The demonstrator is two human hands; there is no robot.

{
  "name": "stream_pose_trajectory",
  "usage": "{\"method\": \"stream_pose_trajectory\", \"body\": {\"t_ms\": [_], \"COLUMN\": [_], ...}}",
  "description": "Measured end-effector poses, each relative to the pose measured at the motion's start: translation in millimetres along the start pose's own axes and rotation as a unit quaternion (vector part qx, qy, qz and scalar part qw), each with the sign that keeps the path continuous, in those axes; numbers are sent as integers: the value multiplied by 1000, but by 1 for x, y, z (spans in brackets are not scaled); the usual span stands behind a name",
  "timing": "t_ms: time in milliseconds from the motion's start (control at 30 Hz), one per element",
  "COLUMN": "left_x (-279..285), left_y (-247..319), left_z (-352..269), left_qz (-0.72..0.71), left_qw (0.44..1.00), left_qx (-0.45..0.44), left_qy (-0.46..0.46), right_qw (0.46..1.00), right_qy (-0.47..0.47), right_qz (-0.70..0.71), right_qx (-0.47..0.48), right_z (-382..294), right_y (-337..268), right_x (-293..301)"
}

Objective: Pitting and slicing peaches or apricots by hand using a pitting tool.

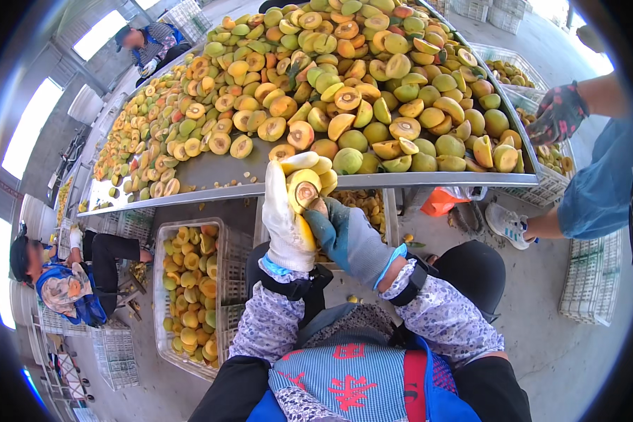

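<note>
My left hand (290,216), in a white glove with yellow-coated fingers, is shut on a halved stone fruit (304,189), perhaps an apricot or peach. The cut face is turned toward my right hand, with a brown centre showing. My right hand (348,237), in a grey and blue glove, is curled against the fruit's lower right side. A small brown piece (319,207), perhaps a stone, shows at its fingertips; anything deeper in that fist is hidden. Both hands are just before the near rim of a metal sorting table (227,196) heaped with halved fruit (316,79).
Left of my knees stands a plastic crate (224,295) of fruit halves. Another fruit-filled container (366,208) sits beneath the table. A co-worker's gloved hand (556,113) is at the right, above more crates (543,184). Two seated people are at the left. An orange bag (440,201) lies underneath.
</note>
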State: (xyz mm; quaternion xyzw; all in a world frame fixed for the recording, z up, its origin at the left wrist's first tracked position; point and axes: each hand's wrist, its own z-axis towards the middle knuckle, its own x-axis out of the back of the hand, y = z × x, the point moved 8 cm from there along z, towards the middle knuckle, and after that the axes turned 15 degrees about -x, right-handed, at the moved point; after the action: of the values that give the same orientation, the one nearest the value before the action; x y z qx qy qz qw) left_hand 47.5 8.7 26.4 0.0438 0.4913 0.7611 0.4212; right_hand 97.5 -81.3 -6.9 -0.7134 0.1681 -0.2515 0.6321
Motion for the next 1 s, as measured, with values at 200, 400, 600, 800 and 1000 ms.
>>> {"method": "stream_pose_trajectory", "body": {"t_ms": [200, 400, 600, 800, 1000], "left_x": [-9, -1, -3, -7, -24], "left_y": [13, 3, 0, 8, 28], "left_z": [7, -3, -7, -6, 13], "left_qz": [123, 51, 31, 33, 142], "left_qw": [979, 992, 986, 992, 953], "left_qx": [46, 84, 158, 115, 32], "left_qy": [-156, -78, -40, -47, -265], "right_qw": [997, 996, 999, 990, 993], "right_qy": [23, -4, -28, -85, -67], "right_qz": [-77, -86, 29, 108, -93], "right_qx": [17, 7, 26, -40, 22], "right_z": [1, 2, 2, -2, -1], "right_y": [24, 23, 35, 36, 23], "right_x": [10, 6, -10, -19, 9]}}
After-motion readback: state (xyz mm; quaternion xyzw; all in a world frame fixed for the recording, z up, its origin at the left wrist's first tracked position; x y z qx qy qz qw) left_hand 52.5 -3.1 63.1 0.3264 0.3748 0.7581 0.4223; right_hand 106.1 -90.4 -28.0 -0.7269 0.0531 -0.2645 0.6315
